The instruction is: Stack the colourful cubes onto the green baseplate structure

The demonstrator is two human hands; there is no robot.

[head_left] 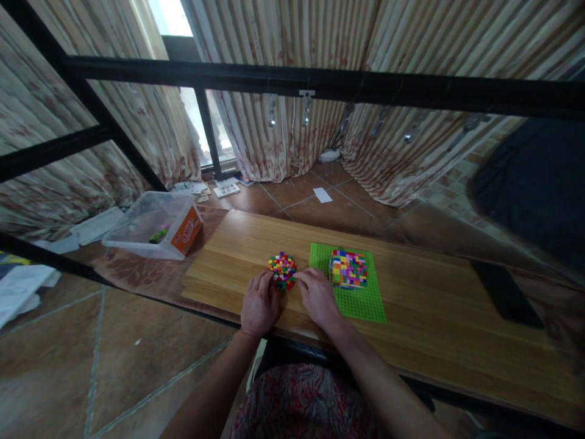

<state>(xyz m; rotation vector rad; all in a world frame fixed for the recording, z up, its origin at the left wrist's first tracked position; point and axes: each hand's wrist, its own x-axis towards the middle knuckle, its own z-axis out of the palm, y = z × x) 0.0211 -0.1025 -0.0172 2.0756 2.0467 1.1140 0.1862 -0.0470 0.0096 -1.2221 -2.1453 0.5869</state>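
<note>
A small heap of loose multicoloured toy bricks [282, 268] lies on the wooden board. At its near left edge is my left hand [259, 305], the fingers curled together with their tips down among the bricks. My right hand [319, 297] reaches the heap's right edge, thumb and forefinger pinched together. Whatever either hand grips is too small or hidden to make out. Just right of my right hand lies a green studded baseplate [361, 310]. On its upper part stands a block built of many coloured bricks [348, 268].
A clear plastic tub [137, 241] with an orange label and a few green pieces stands left of the wooden board [228, 244]. A dark flat object [507, 296] lies at the board's right end. A black metal rail [228, 70] with hanging clips crosses ahead, before striped curtains [292, 36].
</note>
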